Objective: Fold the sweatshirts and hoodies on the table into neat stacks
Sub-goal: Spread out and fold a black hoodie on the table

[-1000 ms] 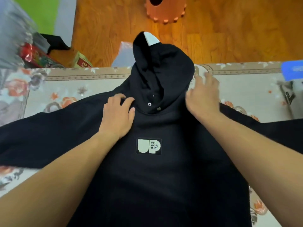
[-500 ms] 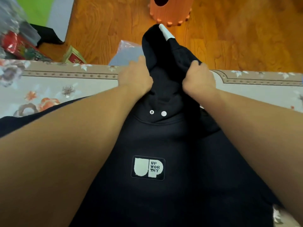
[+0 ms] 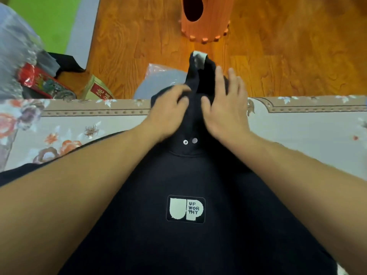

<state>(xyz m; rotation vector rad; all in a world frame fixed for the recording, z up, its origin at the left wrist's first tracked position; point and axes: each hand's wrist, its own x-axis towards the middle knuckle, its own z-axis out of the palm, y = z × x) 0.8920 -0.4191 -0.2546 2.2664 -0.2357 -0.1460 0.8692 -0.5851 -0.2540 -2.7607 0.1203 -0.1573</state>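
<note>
Both hands [image 3: 198, 114] now flattened, black hoodie [image 3: 186, 175] hood bunched.

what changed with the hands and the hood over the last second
Both hands went from the hoodie's shoulders up onto the hood and bunched it. Now the right hand has opened flat on it; the left hand is blurred, fingers on the fabric. The hoodie stays chest-up on the floral tablecloth.
</note>
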